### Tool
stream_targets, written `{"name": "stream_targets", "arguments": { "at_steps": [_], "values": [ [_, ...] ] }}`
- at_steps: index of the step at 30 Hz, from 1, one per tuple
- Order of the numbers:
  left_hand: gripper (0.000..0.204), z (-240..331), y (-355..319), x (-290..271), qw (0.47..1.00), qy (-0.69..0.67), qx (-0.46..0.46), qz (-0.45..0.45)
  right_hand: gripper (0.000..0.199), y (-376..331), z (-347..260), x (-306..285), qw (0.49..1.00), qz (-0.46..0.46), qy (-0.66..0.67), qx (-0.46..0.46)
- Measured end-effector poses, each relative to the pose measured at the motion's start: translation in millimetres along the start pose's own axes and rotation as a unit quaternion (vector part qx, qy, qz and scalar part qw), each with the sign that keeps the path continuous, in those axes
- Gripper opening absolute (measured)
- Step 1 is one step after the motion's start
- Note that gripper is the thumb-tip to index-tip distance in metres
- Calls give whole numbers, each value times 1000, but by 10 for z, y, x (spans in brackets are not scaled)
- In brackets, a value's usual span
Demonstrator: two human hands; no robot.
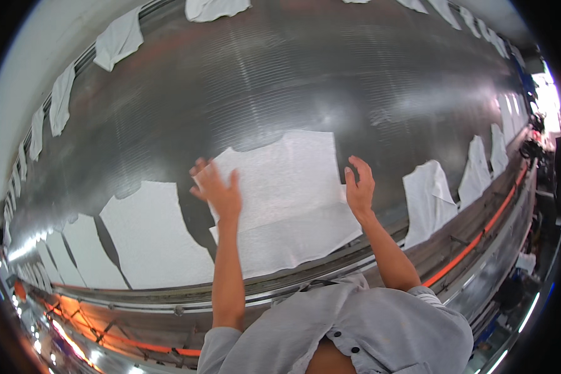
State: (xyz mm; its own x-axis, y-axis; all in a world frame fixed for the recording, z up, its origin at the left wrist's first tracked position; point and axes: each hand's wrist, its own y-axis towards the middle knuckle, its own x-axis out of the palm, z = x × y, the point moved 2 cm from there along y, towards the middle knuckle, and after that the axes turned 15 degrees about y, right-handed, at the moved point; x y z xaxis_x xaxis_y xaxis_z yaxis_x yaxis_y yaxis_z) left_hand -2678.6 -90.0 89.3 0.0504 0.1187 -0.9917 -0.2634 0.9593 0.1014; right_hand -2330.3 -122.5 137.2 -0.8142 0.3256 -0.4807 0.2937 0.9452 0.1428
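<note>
A white cut fabric panel lies in front of me on the long grey metal table. A fold or second layer crosses its lower part, near the table's front edge. My left hand is over the panel's left edge, fingers spread, holding nothing. At the panel's right edge is my right hand, its fingers apart and slightly curled, with nothing in it. Whether either palm presses on the cloth or hovers just above cannot be told.
A flat white panel lies to the left, with several more beyond it. On the right, a white piece has a folded edge. More white pieces hang along the far edge. An orange-red bar runs along the near side.
</note>
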Motion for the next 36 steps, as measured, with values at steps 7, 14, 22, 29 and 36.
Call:
{"name": "stream_targets", "arguments": {
  "at_steps": [7, 14, 22, 29, 36],
  "values": [
    [16, -1156, -1468, -221, 973, -59, -188, 121, 15, -952, 578, -787, 975, -54, -150, 154],
    [22, -1079, -2289, -127, 977, -39, -201, -49, 16, -1200, 618, -550, 992, -85, -72, 62],
    [14, -1251, -1976, -395, 781, -546, -281, -111, 12, -1225, -784, -481, 948, -97, 298, 48],
    [21, -1238, -1722, -1379, 736, -657, -164, -30, 13, -1189, -761, -894, 890, 94, 437, 91],
    [38, -1289, -1962, -1947, 778, -592, -205, -45, 17, -1322, -591, -1446, 874, 31, 435, 213]
  ]
}}
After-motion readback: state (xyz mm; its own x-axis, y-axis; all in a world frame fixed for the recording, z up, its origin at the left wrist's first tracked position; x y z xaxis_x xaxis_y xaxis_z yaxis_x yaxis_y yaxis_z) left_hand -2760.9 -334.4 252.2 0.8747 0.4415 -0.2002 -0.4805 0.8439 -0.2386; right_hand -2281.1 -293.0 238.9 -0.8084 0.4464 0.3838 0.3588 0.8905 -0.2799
